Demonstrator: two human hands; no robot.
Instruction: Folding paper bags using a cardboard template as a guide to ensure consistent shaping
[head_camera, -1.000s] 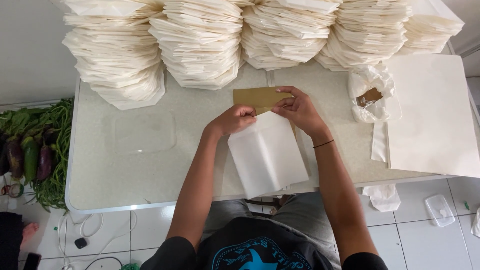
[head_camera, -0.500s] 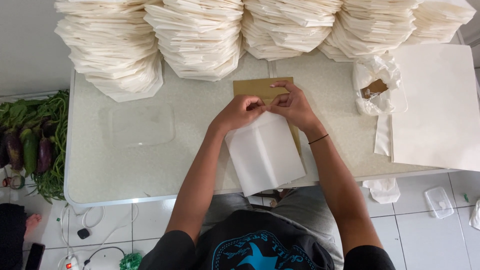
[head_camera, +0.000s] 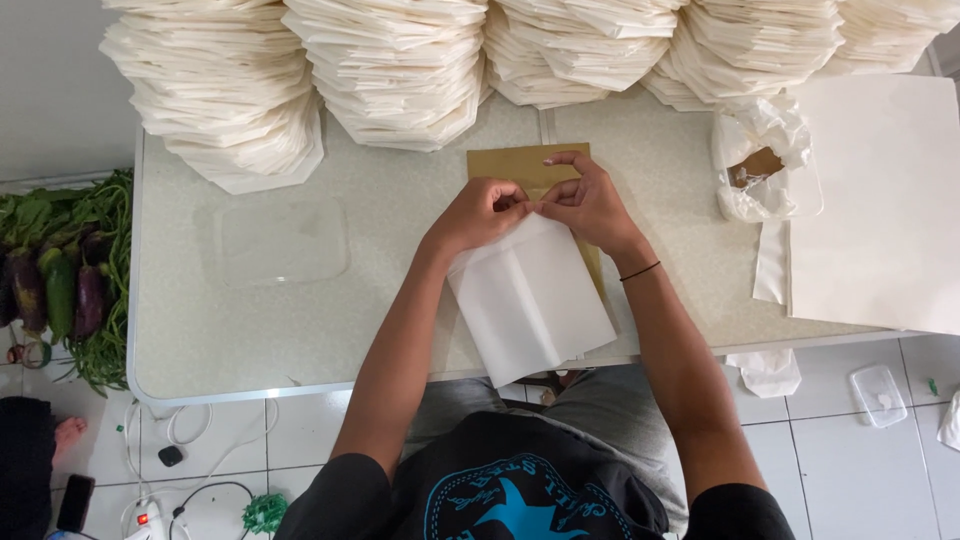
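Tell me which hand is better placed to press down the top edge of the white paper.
Probably the right hand: its fingers already stretch over the white paper top edge and brown card, while the left hand is curled, pinching.

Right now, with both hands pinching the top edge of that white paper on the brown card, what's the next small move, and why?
Probably press the top edge down flat: the left hand and right hand meet at the top of the white paper, which lies over the brown card with a centre crease showing.
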